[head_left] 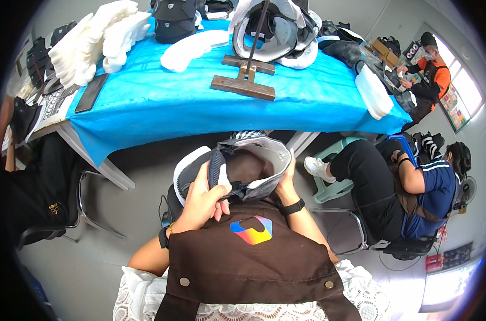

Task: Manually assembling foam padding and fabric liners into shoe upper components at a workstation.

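Observation:
A grey helmet shell (253, 147) with dark inner padding rests upside down in my lap, its opening facing up. My left hand (202, 200) grips a black strap with a white tab (221, 182) at the shell's left inner rim. My right hand (285, 182) holds the shell's right edge from outside, a black watch on that wrist. A brown apron covers my chest below.
A table under a blue cloth (162, 101) stands ahead, carrying stacked white foam liners (93, 40), a wooden stand (245, 80), helmets (275, 29) and a dark phone (91, 92). A seated person in blue (414, 187) is at the right, another person in orange (433, 72) beyond.

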`<state>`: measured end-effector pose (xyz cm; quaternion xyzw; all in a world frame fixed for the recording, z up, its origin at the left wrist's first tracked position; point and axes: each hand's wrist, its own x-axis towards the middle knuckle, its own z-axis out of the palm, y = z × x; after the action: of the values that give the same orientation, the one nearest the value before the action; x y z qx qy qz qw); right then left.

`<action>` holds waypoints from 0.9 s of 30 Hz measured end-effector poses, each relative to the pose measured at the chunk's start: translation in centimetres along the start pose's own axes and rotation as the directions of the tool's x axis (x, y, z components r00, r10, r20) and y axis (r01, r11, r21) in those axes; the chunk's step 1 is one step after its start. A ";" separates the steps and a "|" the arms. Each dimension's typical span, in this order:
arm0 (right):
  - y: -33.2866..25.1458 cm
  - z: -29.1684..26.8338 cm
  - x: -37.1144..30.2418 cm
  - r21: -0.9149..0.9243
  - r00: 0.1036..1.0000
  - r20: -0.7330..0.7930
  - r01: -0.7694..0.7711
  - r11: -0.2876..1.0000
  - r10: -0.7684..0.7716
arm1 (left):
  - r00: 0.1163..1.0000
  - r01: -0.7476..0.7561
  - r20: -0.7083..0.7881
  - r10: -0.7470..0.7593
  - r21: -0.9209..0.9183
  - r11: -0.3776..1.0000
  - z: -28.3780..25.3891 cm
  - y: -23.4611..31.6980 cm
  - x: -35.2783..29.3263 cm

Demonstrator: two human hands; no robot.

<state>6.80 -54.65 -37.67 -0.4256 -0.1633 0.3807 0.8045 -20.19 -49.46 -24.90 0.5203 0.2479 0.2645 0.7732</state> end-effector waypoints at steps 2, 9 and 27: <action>0.1 3.7 -2.5 -0.036 0.997 0.042 -0.058 0.998 0.059 | 0.998 0.001 -0.060 0.002 0.036 0.999 -0.9 -0.1 -0.4; -1.5 3.9 -1.8 0.067 0.938 0.344 0.031 0.997 -0.052 | 1.000 0.002 0.003 -0.002 0.130 0.992 0.1 0.6 -0.3; -4.4 -4.0 -1.9 -0.121 0.953 -0.254 0.138 0.983 -0.165 | 0.993 0.097 0.055 -0.102 0.083 0.992 -1.9 -0.5 0.8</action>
<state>10.01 -59.82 -36.33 -0.4988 -0.1067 0.2492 0.8232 -20.80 -47.80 -26.14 0.5456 0.2611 0.2000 0.7708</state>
